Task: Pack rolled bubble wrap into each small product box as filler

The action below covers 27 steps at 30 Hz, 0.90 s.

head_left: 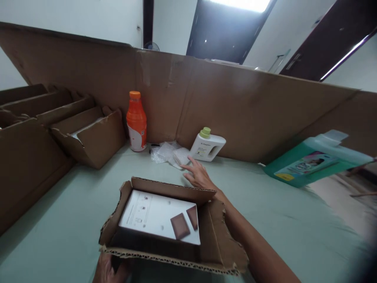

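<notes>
The right hand (198,175) is reaching with fingers spread toward the plastic wrap (169,154); the left hand (109,269) is gripping the open cardboard box (218,239) from below

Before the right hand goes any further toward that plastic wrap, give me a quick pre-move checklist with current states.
1. Right hand free: ok, open, fingers spread, holding nothing.
2. Plastic wrap reachable: ok, just beyond the fingertips; contact cannot tell.
3. Left hand steadying the open cardboard box: ok, it sits at the near edge; actual grip cannot tell.
4. Box contents settled: ok, white sheet lies flat with two brown pieces on it.
5. White jug clear of the reach: not ok, it stands right beside the wrap.
6. Orange bottle stable: ok, upright, capped, left of the wrap.
</notes>
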{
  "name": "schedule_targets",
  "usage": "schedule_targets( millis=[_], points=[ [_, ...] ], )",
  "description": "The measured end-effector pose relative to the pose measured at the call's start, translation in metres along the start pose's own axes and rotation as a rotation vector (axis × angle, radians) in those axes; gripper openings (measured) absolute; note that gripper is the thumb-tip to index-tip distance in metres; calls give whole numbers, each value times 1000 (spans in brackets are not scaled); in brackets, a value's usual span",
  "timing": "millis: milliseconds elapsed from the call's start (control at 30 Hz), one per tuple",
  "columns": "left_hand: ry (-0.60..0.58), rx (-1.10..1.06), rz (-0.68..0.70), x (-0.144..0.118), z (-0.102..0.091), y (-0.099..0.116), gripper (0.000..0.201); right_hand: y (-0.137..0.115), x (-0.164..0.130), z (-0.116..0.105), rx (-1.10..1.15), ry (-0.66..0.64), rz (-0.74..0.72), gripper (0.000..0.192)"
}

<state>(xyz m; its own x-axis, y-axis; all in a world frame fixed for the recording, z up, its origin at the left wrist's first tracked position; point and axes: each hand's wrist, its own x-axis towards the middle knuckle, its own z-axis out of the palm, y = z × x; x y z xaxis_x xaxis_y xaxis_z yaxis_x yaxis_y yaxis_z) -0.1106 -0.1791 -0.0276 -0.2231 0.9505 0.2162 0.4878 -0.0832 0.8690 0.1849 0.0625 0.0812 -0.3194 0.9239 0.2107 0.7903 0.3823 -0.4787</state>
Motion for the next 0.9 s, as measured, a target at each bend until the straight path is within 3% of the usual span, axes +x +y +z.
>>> schedule_targets(
  millis=[100, 200, 267, 367, 467, 567, 667, 767, 900],
  points=[
    [-16, -58, -70, -3, 2, -6, 71, -2, 43, 27, -29, 66, 30, 44],
    [5, -63, -115, -6, 1, -7, 73, 5, 26, 19, -19, 179, 81, 46],
    [-2, -76, -128, -5, -1, -3, 73, 18, -21, -2, -34, 291, 117, 47],
    [-38, -126, -135, 1, -7, 9, 71, 40, -122, -34, -150, 558, 128, 43],
    [-25, -182, -159, 7, -12, 23, 69, 44, -222, -51, -301, 490, 113, 29],
    [-1, -264, -206, 10, -14, 31, 64, 18, -278, -50, -287, 432, 112, 22],
    [22, -299, -207, 11, -15, 31, 54, -19, -280, -31, -28, 337, 146, 42],
    [9, -306, -206, 11, -16, 30, 51, -44, -249, 0, 315, 122, 162, 76],
    [-18, -327, -200, 13, -15, 34, 57, -60, -213, 33, 572, -6, 170, 68]
  ],
)
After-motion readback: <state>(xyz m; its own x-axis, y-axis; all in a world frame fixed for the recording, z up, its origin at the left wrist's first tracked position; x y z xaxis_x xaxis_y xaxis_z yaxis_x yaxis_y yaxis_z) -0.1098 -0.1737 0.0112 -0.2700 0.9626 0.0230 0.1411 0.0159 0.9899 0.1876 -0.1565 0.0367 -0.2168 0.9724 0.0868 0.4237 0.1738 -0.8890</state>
